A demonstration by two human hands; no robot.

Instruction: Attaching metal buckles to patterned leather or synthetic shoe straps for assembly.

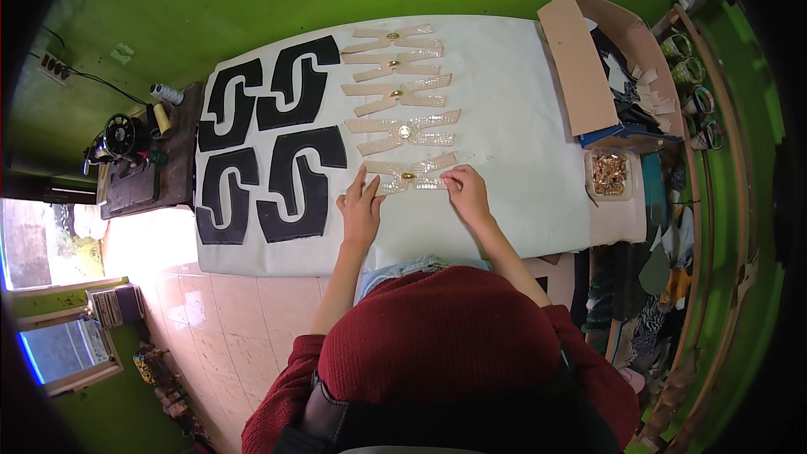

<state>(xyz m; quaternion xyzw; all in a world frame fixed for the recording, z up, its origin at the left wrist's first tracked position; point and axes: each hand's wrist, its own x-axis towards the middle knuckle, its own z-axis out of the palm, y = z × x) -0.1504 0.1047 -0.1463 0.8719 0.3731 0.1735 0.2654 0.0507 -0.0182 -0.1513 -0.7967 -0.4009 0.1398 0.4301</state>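
Observation:
Nearest me on the white-topped table lies a beige, crocodile-textured cross-shaped strap piece (429, 166) with a gold ornament at its middle. My left hand (361, 212) rests at its left end, fingers spread and laid on the strap and the table. At the right end, the thumb and fingertips of my right hand (467, 195) are pinched together on the strap's tip. Beyond it, several similar beige strap pieces (429, 129) lie in a column toward the far edge, each with an ornament at its centre; the second nearest carries a round, pale one.
Several black S-shaped pieces (301, 189) lie left on the white tabletop (504, 118). At right stand an open cardboard box (580, 76) of scraps and a clear tub (611, 175) of small gold-coloured parts. A sewing machine (124, 136) and thread spools (162, 118) sit on a dark table far left.

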